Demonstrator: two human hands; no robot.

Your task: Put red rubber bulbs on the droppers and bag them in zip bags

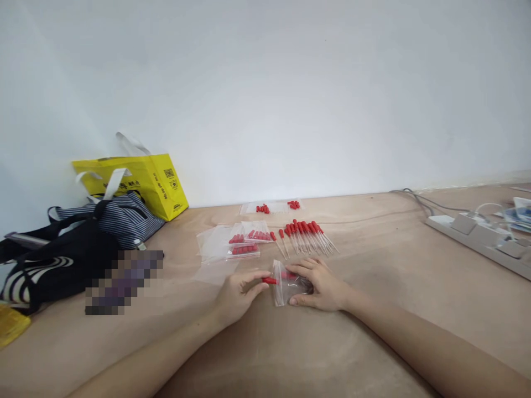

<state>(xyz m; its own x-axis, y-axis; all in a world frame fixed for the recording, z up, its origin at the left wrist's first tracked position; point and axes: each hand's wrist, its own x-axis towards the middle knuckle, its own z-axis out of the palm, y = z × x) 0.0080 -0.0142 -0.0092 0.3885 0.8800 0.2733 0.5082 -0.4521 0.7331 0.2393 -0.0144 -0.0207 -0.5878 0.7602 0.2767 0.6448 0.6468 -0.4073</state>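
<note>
Between thumb and forefinger, my left hand [239, 296] pinches a dropper by its red rubber bulb [269, 281], right at the mouth of a small clear zip bag [281, 296]. The dropper's tube is hard to make out through the plastic. My right hand [321, 284] grips that bag from its right side, fingers on top and thumb at the near edge. Another red bulb shows inside the bag, near my right fingertips. Just beyond, a row of glass droppers with red bulbs [305, 228] lies fanned on the table.
Left of the loose droppers lie filled zip bags [244, 250] with red bulbs inside, overlapping flat bags [211, 243]. More bagged bulbs [263, 209] rest by the wall. A yellow bag [172, 190], a striped bag and a black bag [62, 265] stand left; a power strip [477, 237] lies right.
</note>
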